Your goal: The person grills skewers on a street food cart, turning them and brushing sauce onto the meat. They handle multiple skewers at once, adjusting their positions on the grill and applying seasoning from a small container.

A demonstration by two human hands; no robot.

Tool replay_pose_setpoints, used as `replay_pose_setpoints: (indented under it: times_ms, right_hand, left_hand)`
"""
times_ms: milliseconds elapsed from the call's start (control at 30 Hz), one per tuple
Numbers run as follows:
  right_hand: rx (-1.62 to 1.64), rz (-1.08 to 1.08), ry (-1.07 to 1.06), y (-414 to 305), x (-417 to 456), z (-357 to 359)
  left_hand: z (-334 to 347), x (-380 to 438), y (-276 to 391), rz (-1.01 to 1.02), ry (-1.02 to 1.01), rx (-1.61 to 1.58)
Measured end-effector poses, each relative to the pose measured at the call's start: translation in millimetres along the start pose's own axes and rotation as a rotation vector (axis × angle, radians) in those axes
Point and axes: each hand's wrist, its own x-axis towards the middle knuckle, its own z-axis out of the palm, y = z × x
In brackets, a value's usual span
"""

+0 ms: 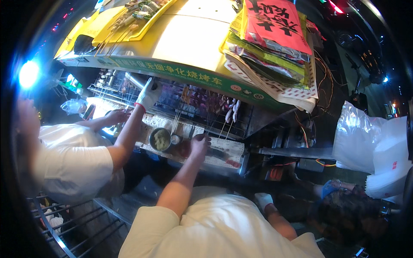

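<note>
My left hand (200,144) grips the thin stick ends of several meat skewers (211,108), whose meat lies over the grill (246,119). To its left stand a dark bowl of pale greenish powder (161,140) and a small round container (175,139). More skewers (185,94) and pale sausages on sticks (233,111) rest on the grill nearby. My right hand (263,199), in a white glove, hangs low beside my body, apart from the grill; its fingers are not clear enough to read.
At left, a co-worker's gloved hand (146,94) and bare hand (118,115) are over the same grill. A yellow tray of skewers (155,19) and stacked printed bags (274,29) sit above. Plastic bags (358,135) hang right, near another person (348,209). A metal rack (74,225) stands lower left.
</note>
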Motion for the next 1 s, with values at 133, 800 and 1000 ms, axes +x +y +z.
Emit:
replay_pose_setpoints:
  times_ms: [133,800,1000]
  right_hand:
    - [-0.12,-0.232,-0.017,-3,19,-13]
    - [-0.334,-0.215,0.036,-150,-12,7]
    - [-0.266,-0.135,0.001,-171,-17,21]
  left_hand:
    - [-4,-6,0,0.009,0.076,-0.07]
    - [-89,58,-71,-0.152,0.196,1.381]
    - [-80,24,-34,-0.038,0.155,1.257]
